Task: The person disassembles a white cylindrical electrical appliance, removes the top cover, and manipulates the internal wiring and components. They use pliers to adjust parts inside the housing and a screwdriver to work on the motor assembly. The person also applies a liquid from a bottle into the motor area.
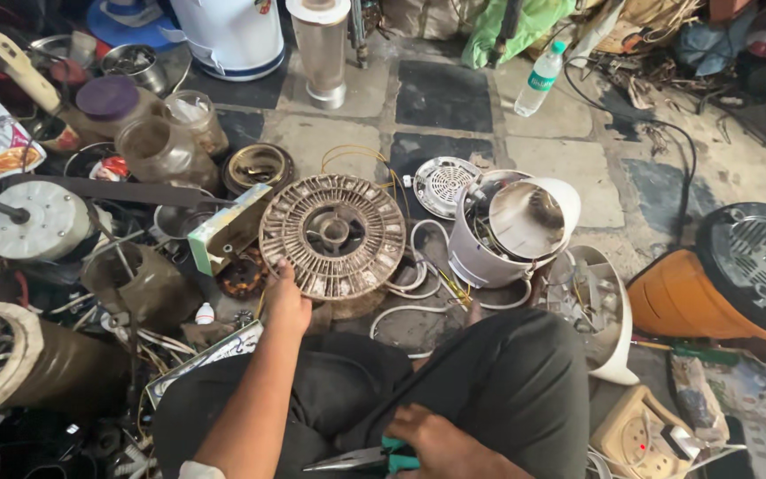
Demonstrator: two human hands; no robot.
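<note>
I sit on the floor with my knees up in dark trousers. My left hand (287, 300) grips the near rim of a round, dusty, slotted motor part (333, 235) that stands tilted in front of me. My right hand (441, 439) rests on my lap, closed around pliers with green handles (374, 458), their jaws pointing left. To the right of the disc lies an opened white appliance body (507, 232) with a shiny metal bowl inside and loose wires (418, 266) trailing from it.
Jars (163, 149), metal parts and motors crowd the left. A round white grille (441, 184) lies behind the appliance. An orange housing with a dark grille (738, 275) sits at right. A plastic bottle (538, 80) and a steel cylinder (321, 49) stand farther back.
</note>
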